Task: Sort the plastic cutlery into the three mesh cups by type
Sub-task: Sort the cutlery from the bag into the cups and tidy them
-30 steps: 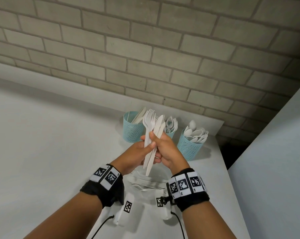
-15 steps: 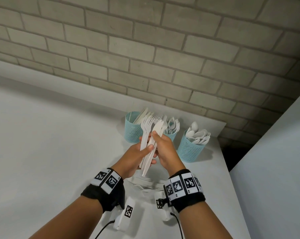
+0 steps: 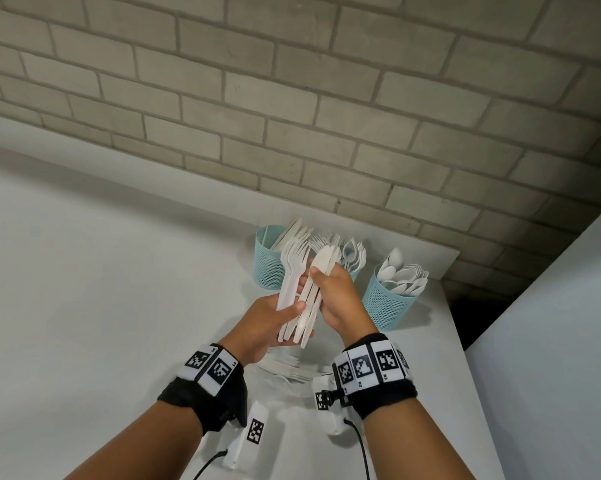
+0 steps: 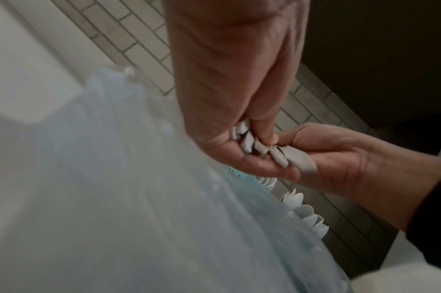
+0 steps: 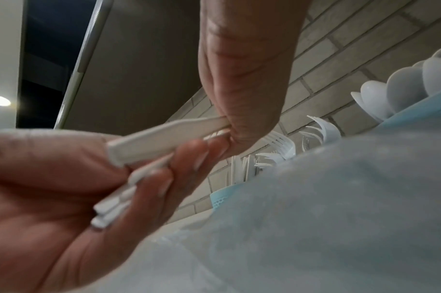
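Both hands hold a bundle of white plastic cutlery above the table, just in front of three light-blue mesh cups. My left hand (image 3: 292, 308) grips several forks (image 3: 292, 268) by their handles. My right hand (image 3: 318, 275) pinches several knives (image 3: 321, 261) beside the forks. The left cup (image 3: 268, 265) holds knives. Only a sliver of the middle cup (image 3: 353, 273) shows behind the hands, and forks stand in it. Spoons fill the right cup (image 3: 389, 306). In the right wrist view a knife (image 5: 164, 138) lies across the left hand's fingers (image 5: 184, 158).
More loose white cutlery (image 3: 288, 368) lies on the white table (image 3: 119, 306) under my hands. A brick wall (image 3: 292, 116) stands right behind the cups. The table's right edge (image 3: 460, 341) drops into a dark gap, with a white panel (image 3: 551, 341) beyond it.
The bundle has fanned apart: the forks now lean left in my left hand and the knives stand apart in my right. Both hands stay in front of the cups.
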